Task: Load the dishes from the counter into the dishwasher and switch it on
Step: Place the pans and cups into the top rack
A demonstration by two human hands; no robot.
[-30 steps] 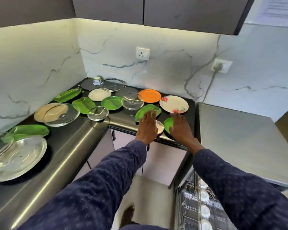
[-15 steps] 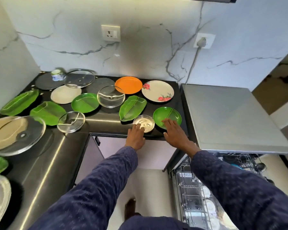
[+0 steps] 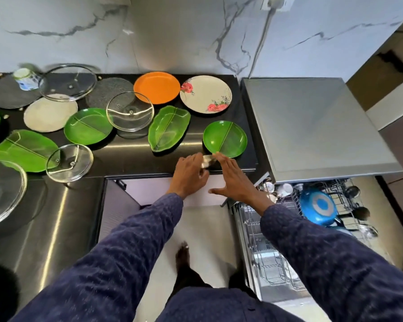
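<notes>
Green, round and divided by a ridge, a plastic plate (image 3: 225, 138) lies on the dark counter (image 3: 130, 159) just beyond our right hand (image 3: 233, 180). Between our two hands, at the counter's front edge, we hold a small blurred bowl, pale and shiny (image 3: 207, 160). Our left hand (image 3: 190, 174) has its fingers curled against the bowl's left side; our right hand reaches in from the other side with fingers fairly straight and thumb spread, fingertips at the bowl and the green plate's near rim. How firmly either hand grips we cannot tell.

Beyond our left hand lies a green leaf-shaped plate (image 3: 169, 127), and farther beyond it a round orange plate (image 3: 156, 87). Beyond our right hand, past the green plate, sits a cream plate with red flowers (image 3: 206, 94). Far to the left of our left hand lie clear glass lids (image 3: 130, 111) and more green plates.

Below and to the right of our right hand, the open dishwasher's wire rack (image 3: 265, 263) is pulled out, with a blue pan (image 3: 318, 208) in it.
</notes>
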